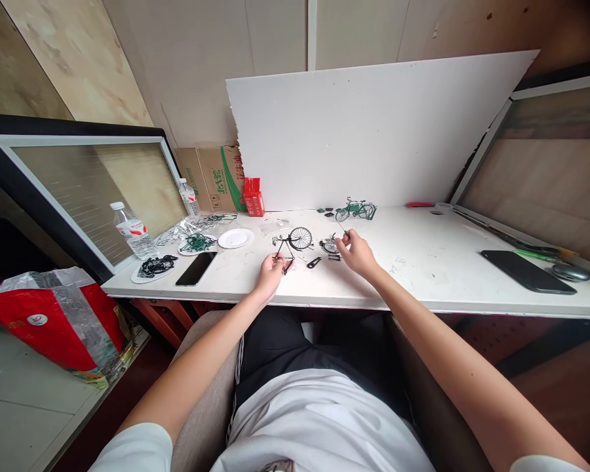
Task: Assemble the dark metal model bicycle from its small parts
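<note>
My left hand (269, 276) pinches the lower part of a black model bicycle frame (289, 240), tilted, with one spoked wheel at its far right end. Just to the right, my right hand (358, 254) is closed on a thin rod (341, 226) that points up and left; its kind is too small to make out. Beside those fingers lies a loose black spoked wheel (329, 246), partly hidden by the hand. A small black chain-cover-shaped part (314, 263) rests on the table between my hands. Several tiny black pieces (334, 257) lie near the right fingertips.
A green model bicycle (356, 210) stands at the back. Leftward are plates of black parts (156, 265) and green parts (197, 242), a white plate (235, 238), a phone (196, 269) and bottles (134, 229). Another phone (527, 271) and tools (511, 239) lie right.
</note>
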Demonstrator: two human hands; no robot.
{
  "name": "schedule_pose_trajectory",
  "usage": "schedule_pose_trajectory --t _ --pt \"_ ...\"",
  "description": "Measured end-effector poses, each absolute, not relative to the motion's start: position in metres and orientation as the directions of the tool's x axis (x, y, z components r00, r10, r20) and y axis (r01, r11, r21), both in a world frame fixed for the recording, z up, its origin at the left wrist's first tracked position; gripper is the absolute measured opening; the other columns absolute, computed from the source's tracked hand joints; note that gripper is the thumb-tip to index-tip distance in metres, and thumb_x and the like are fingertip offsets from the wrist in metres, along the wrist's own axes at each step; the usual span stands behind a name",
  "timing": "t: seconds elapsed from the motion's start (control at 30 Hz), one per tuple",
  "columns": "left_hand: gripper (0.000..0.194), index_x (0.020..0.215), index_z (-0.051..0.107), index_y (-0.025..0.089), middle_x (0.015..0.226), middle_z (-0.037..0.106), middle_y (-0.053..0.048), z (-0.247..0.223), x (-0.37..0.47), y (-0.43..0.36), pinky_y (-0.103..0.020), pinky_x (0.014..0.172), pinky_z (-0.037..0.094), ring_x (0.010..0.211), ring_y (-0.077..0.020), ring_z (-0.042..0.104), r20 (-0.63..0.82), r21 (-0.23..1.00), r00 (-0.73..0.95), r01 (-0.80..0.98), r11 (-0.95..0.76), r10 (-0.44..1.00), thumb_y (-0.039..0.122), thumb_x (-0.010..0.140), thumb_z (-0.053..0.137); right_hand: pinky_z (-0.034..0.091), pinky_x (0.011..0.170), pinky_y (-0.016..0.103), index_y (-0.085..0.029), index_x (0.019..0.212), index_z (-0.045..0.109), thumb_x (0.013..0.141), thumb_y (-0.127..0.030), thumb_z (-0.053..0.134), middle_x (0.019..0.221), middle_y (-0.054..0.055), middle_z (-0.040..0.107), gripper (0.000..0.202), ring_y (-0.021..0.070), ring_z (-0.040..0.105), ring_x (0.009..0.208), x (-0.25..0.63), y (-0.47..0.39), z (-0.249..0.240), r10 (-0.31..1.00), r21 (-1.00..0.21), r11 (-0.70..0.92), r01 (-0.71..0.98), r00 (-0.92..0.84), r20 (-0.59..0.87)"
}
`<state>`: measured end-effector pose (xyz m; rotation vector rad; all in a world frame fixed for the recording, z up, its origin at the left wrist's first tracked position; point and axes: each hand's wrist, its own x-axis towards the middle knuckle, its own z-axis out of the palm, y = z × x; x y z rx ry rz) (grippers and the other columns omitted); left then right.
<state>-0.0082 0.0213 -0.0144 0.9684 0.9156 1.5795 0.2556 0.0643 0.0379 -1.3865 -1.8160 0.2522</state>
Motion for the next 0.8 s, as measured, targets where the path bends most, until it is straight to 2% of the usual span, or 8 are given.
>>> schedule_pose_trajectory --t 0.13,0.23,0.33,0.4,0.5,0.63,0.8 --pt "0.029 0.100 0.053 0.017 0.089 0.062 0.000 -0.011 -0.009 0.018 -0.043 0.106 0.052 0.099 -0.0200 0.074 0.121 0.896 -0.119 -0.415 -0.160 0.985 0.012 0.082 0.075 0.038 0.068 0.033 -0.026 0.084 0.039 0.094 -0.031 0.054 0.091 0.011 0.067 0.019 0.0263 0.058 0.085 0.279 0.082 0.033 0.875 -0.484 0.361 0.797 -0.111 0.471" --pt "0.036 0.100 0.051 0.018 0.090 0.061 0.001 -0.009 -0.009 0.015 -0.045 0.108 0.052 0.098 -0.0199 0.075 0.119 0.883 -0.103 -0.445 -0.153 0.987 0.008 0.079 0.078 0.041 0.071 0.033 -0.025 0.086 0.040 0.091 -0.028 0.060 0.094 0.011 0.070 0.020 0.0278 0.060 0.093 0.288 0.086 0.031 0.896 -0.480 0.359 0.800 -0.151 0.417" --pt "0.039 0.099 0.047 0.019 0.089 0.061 0.002 -0.007 -0.010 0.013 -0.048 0.108 0.053 0.093 -0.0202 0.077 0.108 0.882 -0.099 -0.449 -0.141 0.989 0.008 0.079 0.079 0.043 0.073 0.031 -0.024 0.088 0.047 0.087 -0.022 0.064 0.095 0.010 0.071 0.017 0.0264 0.062 0.095 0.291 0.085 0.031 0.911 -0.460 0.383 0.801 -0.246 0.330" --pt "0.041 0.098 0.044 0.020 0.089 0.061 0.003 -0.006 -0.010 0.013 -0.050 0.107 0.053 0.091 -0.0201 0.078 0.113 0.882 -0.089 -0.450 -0.141 0.990 0.009 0.079 0.079 0.042 0.071 0.031 -0.023 0.089 0.053 0.085 -0.017 0.063 0.094 0.011 0.070 0.013 0.0261 0.063 0.091 0.289 0.083 0.030 0.915 -0.395 0.371 0.840 -0.259 0.309" --pt "0.042 0.098 0.042 0.020 0.090 0.061 0.003 -0.005 -0.010 0.011 -0.052 0.109 0.052 0.091 -0.0198 0.078 0.118 0.880 -0.063 -0.455 -0.134 0.991 0.010 0.080 0.079 0.040 0.069 0.034 -0.021 0.089 0.057 0.086 -0.014 0.060 0.087 0.013 0.066 0.009 0.0283 0.061 0.086 0.285 0.082 0.026 0.890 -0.264 0.370 0.891 -0.259 0.375" --pt "0.043 0.098 0.042 0.021 0.092 0.062 0.002 -0.003 -0.011 0.010 -0.054 0.113 0.049 0.095 -0.0214 0.078 0.110 0.876 -0.044 -0.467 -0.117 0.993 0.010 0.080 0.080 0.039 0.072 0.037 -0.021 0.090 0.056 0.093 -0.014 0.053 0.078 0.015 0.063 0.008 0.0339 0.059 0.092 0.280 0.083 0.019 0.830 -0.118 0.427 0.897 -0.337 0.444" --pt "0.045 0.098 0.040 0.021 0.096 0.062 0.000 -0.001 -0.014 0.008 -0.055 0.114 0.047 0.101 -0.0235 0.078 0.114 0.864 -0.011 -0.492 -0.105 0.993 0.011 0.081 0.081 0.041 0.079 0.041 -0.021 0.095 0.051 0.099 -0.021 0.045 0.089 0.016 0.064 0.007 0.0340 0.056 0.094 0.276 0.082 0.021 0.749 -0.128 0.491 0.862 -0.343 0.567"
